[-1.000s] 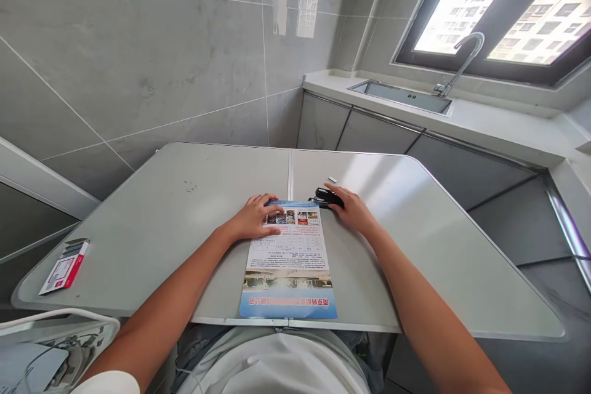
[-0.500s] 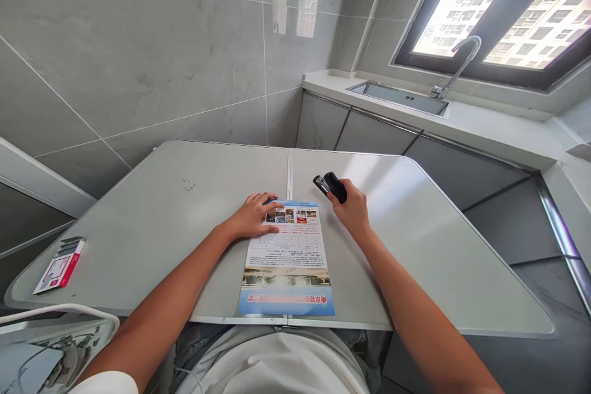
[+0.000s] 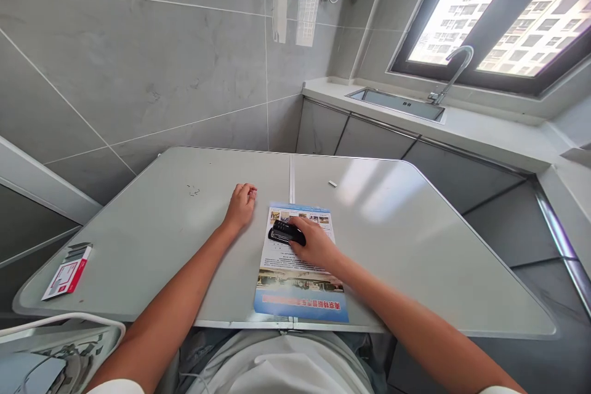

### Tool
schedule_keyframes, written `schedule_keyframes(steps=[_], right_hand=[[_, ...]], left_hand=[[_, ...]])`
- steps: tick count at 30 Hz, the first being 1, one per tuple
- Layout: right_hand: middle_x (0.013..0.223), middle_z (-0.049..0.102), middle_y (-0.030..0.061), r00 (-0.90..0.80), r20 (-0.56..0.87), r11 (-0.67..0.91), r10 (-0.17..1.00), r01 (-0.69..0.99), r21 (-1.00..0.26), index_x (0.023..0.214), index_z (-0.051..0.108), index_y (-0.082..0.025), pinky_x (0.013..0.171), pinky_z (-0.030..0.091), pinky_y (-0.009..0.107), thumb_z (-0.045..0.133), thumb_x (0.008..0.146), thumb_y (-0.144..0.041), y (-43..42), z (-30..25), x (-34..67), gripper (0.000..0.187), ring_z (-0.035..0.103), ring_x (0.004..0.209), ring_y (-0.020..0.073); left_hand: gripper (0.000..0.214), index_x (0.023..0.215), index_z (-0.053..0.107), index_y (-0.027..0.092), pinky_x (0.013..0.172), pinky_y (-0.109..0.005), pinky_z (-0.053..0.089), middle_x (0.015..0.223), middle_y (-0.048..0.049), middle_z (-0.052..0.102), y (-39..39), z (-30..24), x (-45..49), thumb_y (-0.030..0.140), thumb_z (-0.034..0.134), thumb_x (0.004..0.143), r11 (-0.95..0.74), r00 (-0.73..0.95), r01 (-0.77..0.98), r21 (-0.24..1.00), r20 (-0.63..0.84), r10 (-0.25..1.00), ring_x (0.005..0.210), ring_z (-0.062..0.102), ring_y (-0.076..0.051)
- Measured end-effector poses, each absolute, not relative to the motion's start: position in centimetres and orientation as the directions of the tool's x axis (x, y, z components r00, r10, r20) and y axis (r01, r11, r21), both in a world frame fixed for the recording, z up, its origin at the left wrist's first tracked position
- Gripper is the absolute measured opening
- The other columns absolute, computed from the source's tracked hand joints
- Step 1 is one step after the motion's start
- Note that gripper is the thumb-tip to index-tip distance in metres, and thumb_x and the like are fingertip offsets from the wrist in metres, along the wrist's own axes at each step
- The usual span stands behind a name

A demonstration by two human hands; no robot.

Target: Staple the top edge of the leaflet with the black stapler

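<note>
A printed flyer [image 3: 300, 283] with a blue bottom band lies on the grey folding table [image 3: 415, 246], near its front edge. My right hand [image 3: 316, 246] is closed on a black stapler [image 3: 285, 233] and holds it over the upper part of the flyer. My left hand [image 3: 241, 204] rests on the bare table just left of the flyer. Its fingers are loosely curled and nothing is in it.
A small red and white box [image 3: 67, 272] lies at the table's left edge. A tiny white scrap [image 3: 332, 183] sits beyond the flyer. A counter with a sink [image 3: 397, 103] and tap [image 3: 452, 74] runs under the window. A white-framed object [image 3: 55, 351] stands at lower left.
My right hand lifted the stapler from beside the flyer's top right corner and brought it left onto the flyer. My left hand slid off the flyer onto the table.
</note>
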State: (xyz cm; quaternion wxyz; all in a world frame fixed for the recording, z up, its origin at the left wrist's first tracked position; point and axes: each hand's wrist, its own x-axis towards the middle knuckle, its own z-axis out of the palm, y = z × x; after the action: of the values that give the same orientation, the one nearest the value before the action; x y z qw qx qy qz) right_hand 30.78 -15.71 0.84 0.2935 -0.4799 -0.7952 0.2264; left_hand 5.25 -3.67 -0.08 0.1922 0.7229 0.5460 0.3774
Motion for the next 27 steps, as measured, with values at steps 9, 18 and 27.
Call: schedule_keyframes(steps=[9, 18, 27], right_hand=[[0.121, 0.072, 0.0096, -0.261, 0.184, 0.318, 0.948, 0.714, -0.624, 0.128, 0.060, -0.026, 0.096, 0.055, 0.049, 0.065, 0.086, -0.024, -17.5, 0.5, 43.0, 0.042, 0.069, 0.108, 0.0315], [0.130, 0.070, 0.0127, -0.436, 0.036, 0.295, 0.899, 0.543, -0.786, 0.131, 0.065, -0.025, 0.094, 0.058, 0.047, 0.060, 0.094, -0.070, -15.4, 1.6, 48.4, 0.059, 0.067, 0.117, 0.0339], [0.169, 0.042, 0.0046, -0.612, 0.135, 0.599, 0.780, 0.666, -0.444, 0.155, 0.055, -0.036, 0.131, 0.028, 0.060, 0.051, 0.107, -0.057, -8.0, -0.6, 47.9, 0.053, 0.032, 0.160, 0.0333]], left_hand=[[0.026, 0.102, 0.062, 0.023, 0.100, -0.044, 0.054, 0.114, -0.0101, 0.056, -3.5, -0.2, 4.8, 0.042, 0.045, 0.105, -0.275, 0.076, 0.605, 0.747, 0.289, 0.954, 0.106, 0.062, -0.023], [0.027, 0.099, 0.064, 0.022, 0.093, -0.039, 0.055, 0.114, -0.0110, 0.058, -3.2, -0.5, 4.5, 0.039, 0.044, 0.106, -0.214, 0.002, 0.583, 0.784, 0.262, 0.965, 0.099, 0.062, -0.023], [0.024, 0.093, 0.065, 0.021, 0.088, -0.039, 0.054, 0.113, -0.0111, 0.059, -2.5, -0.9, 3.8, 0.035, 0.049, 0.104, -0.158, -0.045, 0.569, 0.807, 0.222, 0.974, 0.087, 0.062, -0.020]])
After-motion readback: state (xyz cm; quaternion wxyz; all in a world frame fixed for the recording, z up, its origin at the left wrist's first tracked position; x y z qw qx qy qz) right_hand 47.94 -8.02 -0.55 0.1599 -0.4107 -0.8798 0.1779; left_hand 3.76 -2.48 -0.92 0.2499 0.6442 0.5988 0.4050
